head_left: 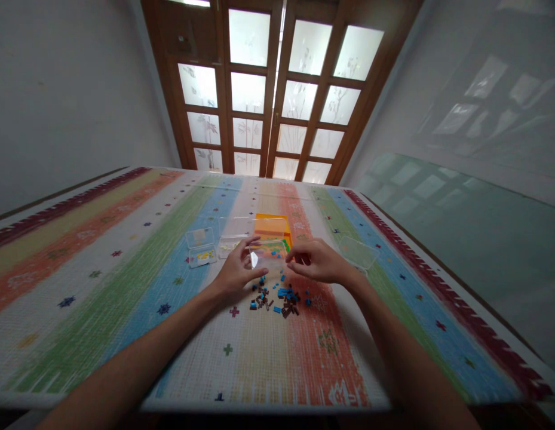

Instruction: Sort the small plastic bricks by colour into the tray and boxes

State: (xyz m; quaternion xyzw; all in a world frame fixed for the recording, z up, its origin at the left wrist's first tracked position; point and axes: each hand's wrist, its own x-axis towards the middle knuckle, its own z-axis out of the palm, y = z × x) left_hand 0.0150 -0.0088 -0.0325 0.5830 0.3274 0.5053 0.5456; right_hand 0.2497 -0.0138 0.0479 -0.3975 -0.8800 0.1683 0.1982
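My left hand (236,267) grips the left side of a clear plastic box (269,263), thumb in front and fingers behind. Several small blue pieces show in or through the clear plastic. My right hand (319,260) is at the box's right edge, its fingers curled and pinched together; anything between the fingertips is too small to make out. Below both hands, small blue toy bricks (287,293) and brown bricks (290,310) lie loose in a scattered pile on the striped tablecloth (192,334).
Behind the hands is an orange tray (270,218), with green pieces (285,244) near it. To the left stand a small open clear case (200,238) holding yellow pieces and another clear box (224,249). A clear lid (358,252) lies at the right.
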